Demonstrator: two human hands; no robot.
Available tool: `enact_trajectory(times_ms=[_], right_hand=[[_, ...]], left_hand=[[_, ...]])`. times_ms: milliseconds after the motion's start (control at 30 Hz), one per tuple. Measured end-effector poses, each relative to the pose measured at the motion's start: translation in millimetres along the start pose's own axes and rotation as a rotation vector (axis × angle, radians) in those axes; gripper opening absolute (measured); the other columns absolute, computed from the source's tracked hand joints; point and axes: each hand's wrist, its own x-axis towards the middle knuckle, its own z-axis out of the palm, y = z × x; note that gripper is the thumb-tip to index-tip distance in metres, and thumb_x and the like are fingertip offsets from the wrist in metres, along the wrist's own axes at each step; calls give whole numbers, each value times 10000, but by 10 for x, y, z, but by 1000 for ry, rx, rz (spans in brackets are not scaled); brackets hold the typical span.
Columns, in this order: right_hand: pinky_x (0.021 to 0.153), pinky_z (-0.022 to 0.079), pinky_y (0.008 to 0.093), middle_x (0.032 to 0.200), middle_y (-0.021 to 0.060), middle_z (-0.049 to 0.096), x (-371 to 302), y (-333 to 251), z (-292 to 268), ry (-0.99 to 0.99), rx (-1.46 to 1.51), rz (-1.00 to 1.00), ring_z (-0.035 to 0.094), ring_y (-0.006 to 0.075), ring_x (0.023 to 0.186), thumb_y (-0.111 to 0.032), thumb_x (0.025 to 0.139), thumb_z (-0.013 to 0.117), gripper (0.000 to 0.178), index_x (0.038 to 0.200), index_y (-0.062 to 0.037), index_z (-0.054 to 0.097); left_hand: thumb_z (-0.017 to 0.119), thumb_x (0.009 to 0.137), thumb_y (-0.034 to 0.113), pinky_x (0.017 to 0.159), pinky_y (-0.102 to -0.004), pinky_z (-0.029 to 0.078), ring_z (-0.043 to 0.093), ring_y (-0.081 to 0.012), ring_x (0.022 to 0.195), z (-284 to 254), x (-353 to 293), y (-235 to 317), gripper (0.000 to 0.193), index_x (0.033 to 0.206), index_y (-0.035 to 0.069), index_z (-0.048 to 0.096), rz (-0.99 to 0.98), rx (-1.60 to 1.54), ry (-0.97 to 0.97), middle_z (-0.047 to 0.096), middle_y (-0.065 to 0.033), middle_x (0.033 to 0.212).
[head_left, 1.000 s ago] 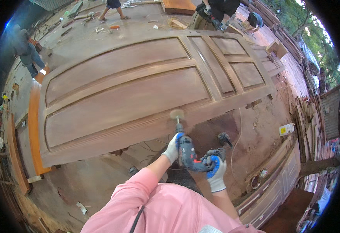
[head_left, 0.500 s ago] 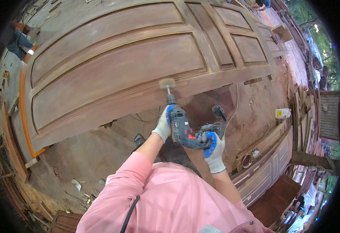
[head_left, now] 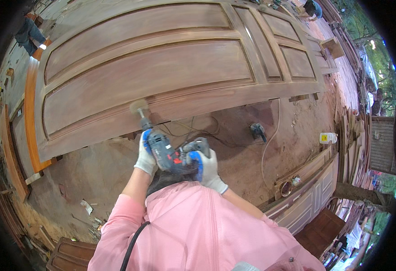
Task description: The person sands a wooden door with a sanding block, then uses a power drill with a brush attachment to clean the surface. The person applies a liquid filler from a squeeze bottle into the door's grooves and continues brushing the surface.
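White-gloved left hand (head_left: 146,152) — forward on drill (head_left: 163,152)

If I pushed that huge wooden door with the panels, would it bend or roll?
The door probably wouldn't bend much: it looks like framed wood. It's likely heavy, being so broad. Its flat shape suggests it might slide, not roll.

A blur now, that round sanding head (head_left: 139,106) over the panelled door's near edge (head_left: 198,112)! The left hand's (head_left: 145,157) fingers hide under the drill (head_left: 163,152); past the far-left corner, a co-worker (head_left: 30,35) is cut off.
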Motion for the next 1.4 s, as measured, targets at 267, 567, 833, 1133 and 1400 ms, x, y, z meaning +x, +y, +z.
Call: enact_trajectory(times_ms=[267, 567, 833, 1133, 1400], right_hand=[[836, 542, 422, 731, 80, 562, 45, -721, -895, 318, 141, -133, 572, 237, 678, -65, 889, 568, 184, 1033, 33, 626], [728, 560, 363, 855, 114, 667, 66, -406, -584, 162, 13, -74, 650, 223, 733, -29, 862, 591, 205, 1040, 48, 660], [754, 558, 391, 849, 133, 681, 484, -229, -556, -12, -211, -228, 660, 230, 760, -25, 869, 593, 163, 996, 16, 687], [715, 552, 429, 704, 99, 573, 368, -550, -681, 117, 109, -21, 581, 256, 630, -21, 830, 570, 172, 978, 16, 650], [715, 556, 410, 752, 101, 607, 155, -682, -466, 325, 83, -117, 601, 245, 626, 3, 849, 592, 132, 970, 19, 642]], left_hand=[[603, 996, 372, 713, -381, 583, 682, -216, 732, 1127, 974, -1091, 241, 930, 149, 666, -197, 12, -236, 713, -44, 836], [600, 959, 462, 720, -404, 597, 689, -239, 720, 708, 445, -565, 336, 924, 142, 695, -92, 30, -105, 715, -63, 820], [591, 933, 514, 736, -486, 586, 683, -325, 756, 641, 284, -245, 405, 923, 122, 688, -16, 94, -91, 722, -125, 887], [670, 912, 437, 701, -459, 597, 690, -280, 689, 625, 876, -751, 311, 896, 129, 709, -170, -108, -75, 732, -95, 810], [645, 935, 468, 713, -461, 598, 696, -311, 701, 1059, 730, -621, 387, 940, 87, 715, -361, -78, -210, 727, -108, 823]])
